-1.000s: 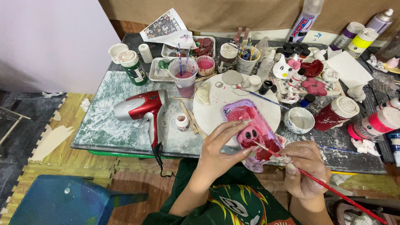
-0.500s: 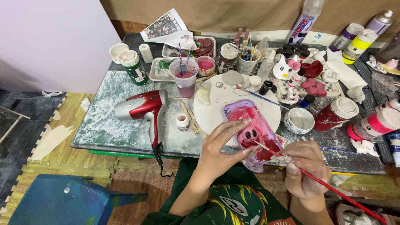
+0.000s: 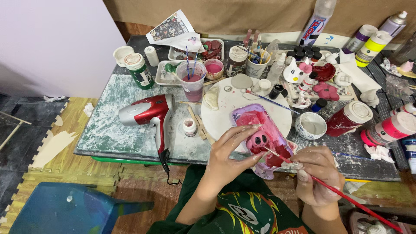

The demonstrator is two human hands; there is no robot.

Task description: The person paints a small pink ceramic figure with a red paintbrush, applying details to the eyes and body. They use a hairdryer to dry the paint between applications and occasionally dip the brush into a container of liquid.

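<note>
Comparing with a second ago, almost nothing is seen to have shifted: the brush (image 3: 346,197) tip remains on the pink, glossy figure (image 3: 260,141), so painting of one small spot is judged to be under way. The case (image 3: 262,138), a rounded purple slab smeared with wet red, is steadied at the table (image 3: 108,130) edge by the left hand (image 3: 227,156), its fingers spread loosely along the near side. The right hand (image 3: 318,175) is closed around the thin red brush handle. A smooth white disc (image 3: 225,115) lies beneath the case. Just left, a shiny red-and-silver hairdryer (image 3: 149,113) rests on the paint-crusted, marbled tabletop.
</note>
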